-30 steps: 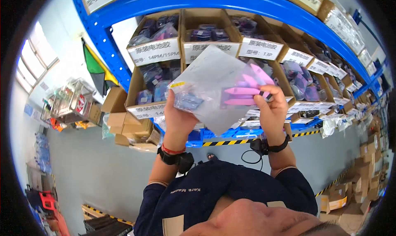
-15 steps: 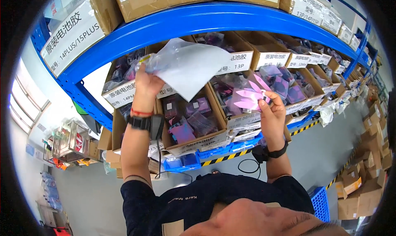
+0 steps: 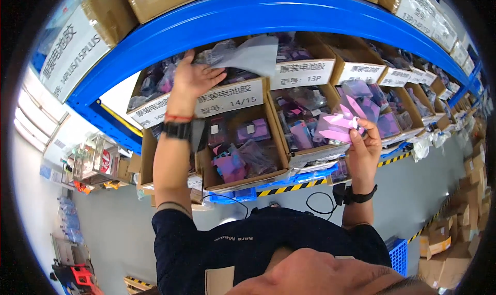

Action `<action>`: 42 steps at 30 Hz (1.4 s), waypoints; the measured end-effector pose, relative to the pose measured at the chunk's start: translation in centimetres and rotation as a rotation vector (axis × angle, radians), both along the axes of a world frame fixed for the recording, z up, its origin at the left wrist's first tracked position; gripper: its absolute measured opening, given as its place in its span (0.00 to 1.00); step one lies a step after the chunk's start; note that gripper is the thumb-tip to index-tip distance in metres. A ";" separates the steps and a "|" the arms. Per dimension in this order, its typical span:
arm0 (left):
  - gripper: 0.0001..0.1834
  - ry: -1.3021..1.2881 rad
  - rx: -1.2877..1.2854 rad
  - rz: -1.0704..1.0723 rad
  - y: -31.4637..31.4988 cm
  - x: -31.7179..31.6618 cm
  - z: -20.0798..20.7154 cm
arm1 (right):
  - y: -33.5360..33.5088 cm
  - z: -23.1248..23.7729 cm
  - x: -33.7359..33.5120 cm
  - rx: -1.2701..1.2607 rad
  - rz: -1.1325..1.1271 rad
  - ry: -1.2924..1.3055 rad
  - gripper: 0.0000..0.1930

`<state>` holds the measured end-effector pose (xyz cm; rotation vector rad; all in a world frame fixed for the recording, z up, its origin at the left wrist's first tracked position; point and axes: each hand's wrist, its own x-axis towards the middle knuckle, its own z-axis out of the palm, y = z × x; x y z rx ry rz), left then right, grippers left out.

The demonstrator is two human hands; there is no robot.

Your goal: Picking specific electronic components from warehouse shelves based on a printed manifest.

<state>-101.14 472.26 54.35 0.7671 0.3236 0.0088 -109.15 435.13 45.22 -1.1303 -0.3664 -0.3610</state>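
Fingers spread and palm turned up, my left hand (image 3: 195, 82) is empty above the front edge of an upper open box. Just beyond its fingertips, a whitish sheet or thin bag (image 3: 253, 56) lies tilted over the upper boxes, apparently out of my grasp. On the right, my right hand (image 3: 366, 149) pinches a fan of pink pointed strips (image 3: 337, 123) between thumb and fingers, above a lower box. Below my left wrist, a cardboard box (image 3: 247, 180) holds pink and purple pieces in clear bags.
A blue shelf beam (image 3: 222, 17) crosses above the open boxes, with taped cartons (image 3: 111, 16) on top. More labelled boxes run off to the right. A blue crate (image 3: 398, 256) and stacked cartons (image 3: 444, 233) stand on the floor at right.
My left hand has opened and let go of the whitish sheet, which has dropped over the upper boxes. My right hand has shifted right, still holding the pink strips.
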 end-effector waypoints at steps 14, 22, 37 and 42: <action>0.11 -0.525 1.124 0.850 -2.9 -22.5 -4.2 | 4.9 -1.0 -4.2 -0.044 0.137 0.014 0.11; 0.09 -0.465 1.266 0.759 1.1 -33.5 -8.3 | 10.0 -0.6 -7.1 -0.046 0.197 -0.068 0.13; 0.15 -0.464 0.152 0.585 -6.3 -36.4 -20.3 | 21.6 -5.0 -18.8 -0.612 0.756 -0.299 0.14; 0.16 -0.402 0.104 0.568 -4.2 -38.7 -20.8 | 23.4 -6.4 -19.9 -0.634 0.976 -0.330 0.16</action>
